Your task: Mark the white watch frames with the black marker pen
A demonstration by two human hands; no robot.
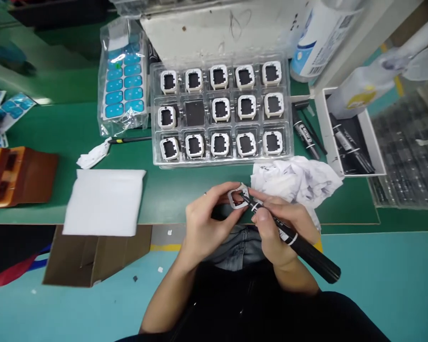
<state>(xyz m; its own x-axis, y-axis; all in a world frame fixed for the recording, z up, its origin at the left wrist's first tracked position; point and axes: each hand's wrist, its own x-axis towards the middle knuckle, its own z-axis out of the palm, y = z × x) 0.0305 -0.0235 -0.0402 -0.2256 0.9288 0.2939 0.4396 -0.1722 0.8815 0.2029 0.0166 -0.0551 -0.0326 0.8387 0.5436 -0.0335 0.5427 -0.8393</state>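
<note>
Between the fingertips of my left hand (209, 221) is a white watch case frame (231, 199), raised over the table's front edge. My right hand (283, 225) is closed round a black marker pen (299, 247). The pen's tip points up and left and meets the inner rim of the frame, though whether it touches cannot be made out for certain. Some right fingertips lie close to the frame's right side. Beyond my hands, a clear plastic tray (223, 164) carries rows of similar white frames; one pocket (194, 114) in its middle row holds no frame.
A crumpled white cloth (292, 183) lies right of my hands. More markers (306, 137) rest by the tray and in a white box (380, 166) with a bottle (360, 92). Leftward are a white foam sheet (105, 202), a bag of blue stickers (124, 88) and an orange-brown holder (39, 175).
</note>
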